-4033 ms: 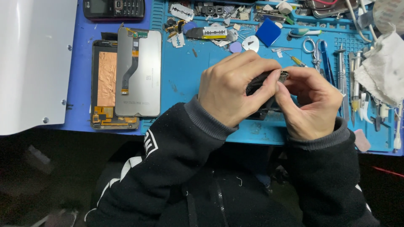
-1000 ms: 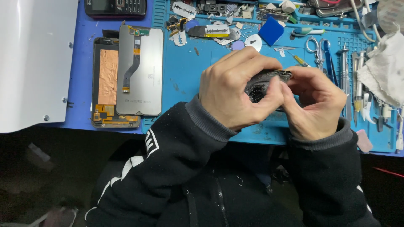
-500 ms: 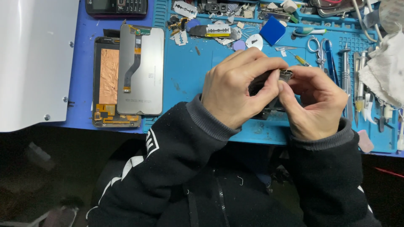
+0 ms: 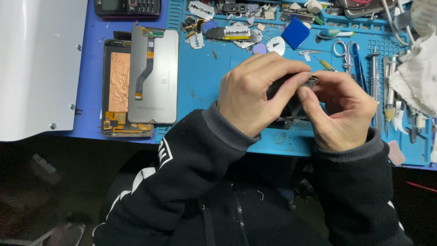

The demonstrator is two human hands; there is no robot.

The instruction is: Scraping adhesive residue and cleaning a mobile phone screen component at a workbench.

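Note:
Both of my hands meet over the near edge of a blue work mat [image 4: 200, 91]. My left hand [image 4: 252, 93] wraps over the top of a dark phone body [image 4: 291, 107], fingers curled around it. My right hand [image 4: 341, 114] grips the same phone body from the right, thumb and fingertips pinched at its upper corner. Most of the phone body is hidden by my fingers. To the left, a grey screen panel [image 4: 152, 75] with a flex cable lies face down, overlapping a second panel with copper foil [image 4: 116, 84].
Scissors [image 4: 346, 48], screwdrivers and tweezers [image 4: 380, 86] line the mat's right side beside a white cloth [image 4: 416, 77]. Razor blades, small parts and a blue square [image 4: 296, 32] crowd the far edge. A dark keypad phone [image 4: 127, 7] lies at top left, a white panel [image 4: 36, 64] at far left.
My hands stay clasped on the phone body; the left fingers have shifted slightly over its top edge. Everything on the mat is unmoved.

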